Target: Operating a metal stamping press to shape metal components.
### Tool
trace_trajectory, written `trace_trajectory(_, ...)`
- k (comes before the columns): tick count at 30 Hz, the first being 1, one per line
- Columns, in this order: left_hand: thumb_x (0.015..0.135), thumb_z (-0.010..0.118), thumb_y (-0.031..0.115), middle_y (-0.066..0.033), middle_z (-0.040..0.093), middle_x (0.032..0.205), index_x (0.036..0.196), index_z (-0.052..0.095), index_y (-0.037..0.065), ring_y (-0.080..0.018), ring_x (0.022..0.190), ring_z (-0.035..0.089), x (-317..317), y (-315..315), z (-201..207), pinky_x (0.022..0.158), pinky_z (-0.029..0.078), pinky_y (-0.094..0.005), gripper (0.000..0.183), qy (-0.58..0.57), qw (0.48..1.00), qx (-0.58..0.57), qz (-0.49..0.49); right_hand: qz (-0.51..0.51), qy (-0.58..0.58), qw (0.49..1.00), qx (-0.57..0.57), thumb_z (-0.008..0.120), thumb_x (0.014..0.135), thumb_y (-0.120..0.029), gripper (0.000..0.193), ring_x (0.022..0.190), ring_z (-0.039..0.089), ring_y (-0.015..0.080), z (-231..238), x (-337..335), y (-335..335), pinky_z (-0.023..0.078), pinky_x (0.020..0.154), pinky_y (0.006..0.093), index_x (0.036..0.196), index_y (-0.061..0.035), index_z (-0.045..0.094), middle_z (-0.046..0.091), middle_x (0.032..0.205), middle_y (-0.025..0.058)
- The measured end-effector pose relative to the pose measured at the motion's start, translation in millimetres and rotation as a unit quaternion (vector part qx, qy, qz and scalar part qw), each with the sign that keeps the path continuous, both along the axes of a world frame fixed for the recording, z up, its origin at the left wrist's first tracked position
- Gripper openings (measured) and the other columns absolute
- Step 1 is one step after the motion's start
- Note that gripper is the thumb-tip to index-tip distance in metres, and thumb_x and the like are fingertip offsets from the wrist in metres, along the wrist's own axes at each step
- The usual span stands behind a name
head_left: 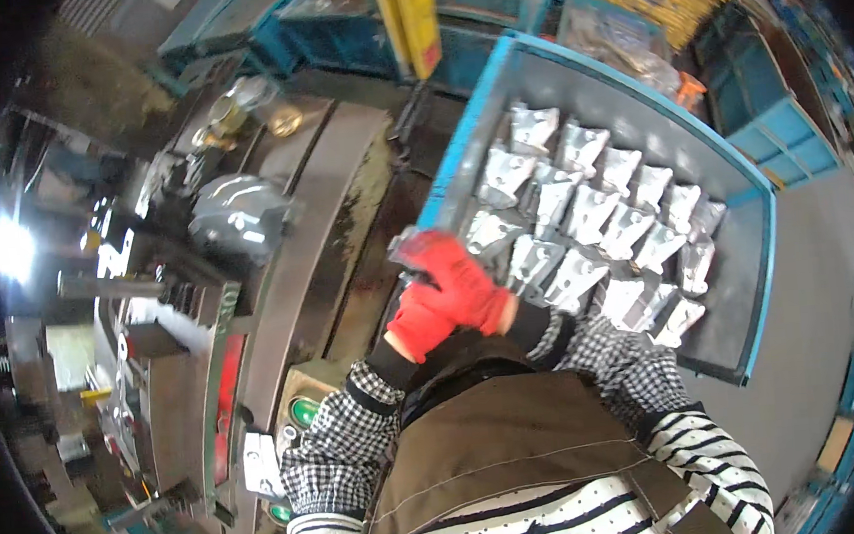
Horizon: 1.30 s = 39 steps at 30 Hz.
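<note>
My hands, both in red gloves, meet in front of my apron, between the machine bed and the blue bin. My right hand [458,277] lies over the left one, its fingers curled toward the left. A small greyish patch shows at its fingertips; whether this is a metal part or the glove's coating is too blurred to tell. My left hand [421,320] is partly covered by the right, and its fingers are hidden. Close to the right hand, the blue bin [762,291] holds rows of silvery stamped metal parts [591,214].
On the left stands a machine with a flat metal bed [326,190] and a rounded shiny metal piece [241,217]. A green button [305,410] sits near my left forearm. Behind the bin rises a yellow post [413,22]. Another blue container [770,104] stands at the far right.
</note>
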State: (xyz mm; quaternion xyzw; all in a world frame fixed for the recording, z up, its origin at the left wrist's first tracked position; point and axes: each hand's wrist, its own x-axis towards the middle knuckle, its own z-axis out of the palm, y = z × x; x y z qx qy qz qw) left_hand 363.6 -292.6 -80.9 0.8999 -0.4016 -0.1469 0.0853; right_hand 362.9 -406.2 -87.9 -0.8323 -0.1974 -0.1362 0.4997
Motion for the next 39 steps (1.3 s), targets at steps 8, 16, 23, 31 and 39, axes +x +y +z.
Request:
trace_trajectory(8,0.074,0.057,0.021,-0.0148,0.047,0.117,0.112,0.050,0.006,-0.0227,0.110,0.043,-26.3,34.3,-63.1,0.091,0.034,-0.0349,0.041,0.177,0.973,-0.120,0.092,0.159,-0.038,0.985,-0.061,0.054,0.076,-0.027,0.043,0.112,0.040,0.0291,1.7,-49.9,7.1,0.027,0.096,0.0427,0.113,-0.0076,0.048,0.048,0.115,0.0137)
trace_trajectory(16,0.077,0.057,0.015,-0.0109,0.059,0.099,0.112,0.051,0.002,-0.0163,0.091,0.055,-80.6,145.4,-102.4,0.080,0.041,-0.0278,0.038,0.292,0.816,-0.277,0.415,0.083,0.345,0.917,-0.183,0.048,0.076,-0.048,0.054,0.098,0.052,0.0312,-131.0,-90.0,-63.2,0.041,0.083,0.0378,0.109,-0.0059,0.053,0.054,0.106,0.0182)
trace_trajectory(23,0.075,0.059,0.018,-0.0131,0.060,0.097,0.105,0.054,-0.001,-0.0211,0.084,0.058,-163.1,208.3,-115.8,0.075,0.044,-0.0298,0.036,0.293,0.811,-0.137,0.487,-0.157,0.663,0.689,-0.246,0.054,0.068,-0.047,0.042,0.081,0.060,0.0264,-247.1,-228.9,-244.6,0.047,0.071,0.0382,0.080,-0.0081,0.065,0.063,0.083,0.0119)
trace_trajectory(31,0.076,0.058,0.015,-0.0137,0.060,0.092,0.109,0.052,0.001,-0.0167,0.078,0.057,-236.2,218.8,-152.2,0.069,0.044,-0.0283,0.036,0.336,0.707,-0.220,0.583,-0.389,0.489,0.754,-0.202,0.053,0.072,-0.044,0.044,0.079,0.058,0.0315,-207.7,-144.5,-241.7,0.044,0.070,0.0402,0.080,-0.0022,0.062,0.062,0.082,0.0168)
trace_trajectory(39,0.078,0.057,0.014,-0.0106,0.057,0.101,0.114,0.048,0.001,-0.0154,0.088,0.055,-223.9,179.1,-169.7,0.076,0.043,-0.0265,0.040,0.405,0.652,-0.222,0.601,-0.387,0.459,0.779,-0.180,0.062,0.066,-0.047,0.073,0.103,0.049,0.0323,-272.5,41.5,-236.1,0.038,0.087,0.0366,0.117,0.0008,0.042,0.051,0.110,0.0215)
